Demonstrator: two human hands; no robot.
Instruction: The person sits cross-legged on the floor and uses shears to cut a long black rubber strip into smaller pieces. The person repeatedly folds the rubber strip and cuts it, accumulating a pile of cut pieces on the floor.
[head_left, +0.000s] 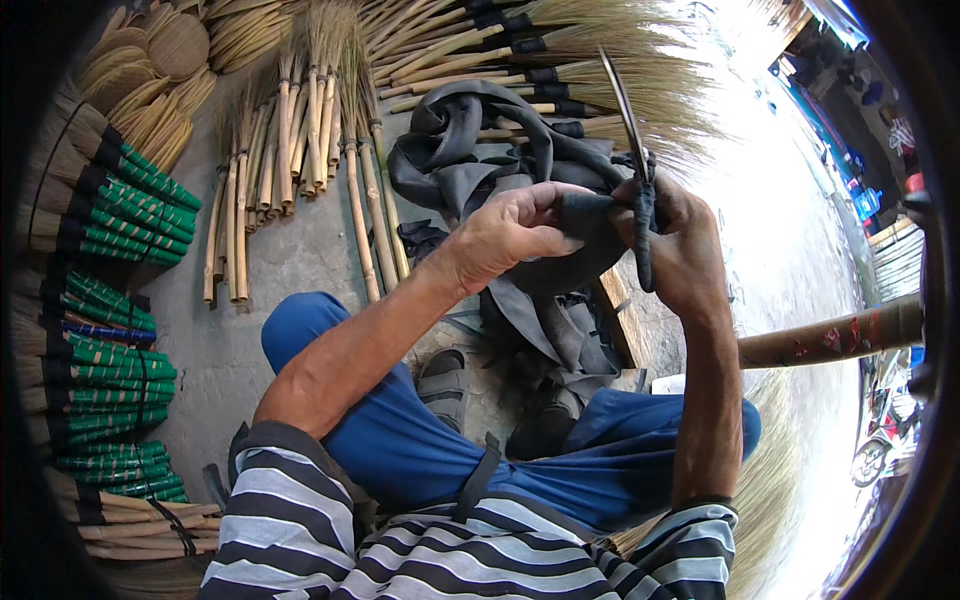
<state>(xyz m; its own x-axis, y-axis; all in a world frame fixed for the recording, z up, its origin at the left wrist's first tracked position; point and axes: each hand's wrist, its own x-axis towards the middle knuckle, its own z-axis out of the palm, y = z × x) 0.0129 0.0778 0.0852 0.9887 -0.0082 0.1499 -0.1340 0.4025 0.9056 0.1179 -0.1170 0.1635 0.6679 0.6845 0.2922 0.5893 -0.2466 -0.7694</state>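
Observation:
Between my hands is a piece of black rubber sheet, which hangs down in a curve. My left hand pinches its near-left edge between thumb and fingers. My right hand is closed round the black-wrapped handle of a long-bladed cutting tool, with the rubber's right end at its fingertips. The narrow blade points up and away from me; whether it is a knife or scissors I cannot tell. Just beyond, a heap of black rubber tubing lies on the brooms, and more rubber strips hang below my hands.
Grass brooms with bamboo handles lie at the back. Bamboo-handled bundles stand nearer on the left. Green-wrapped broom handles are stacked along the left edge. A wooden board is below my right hand, and a brown pole juts in from the right.

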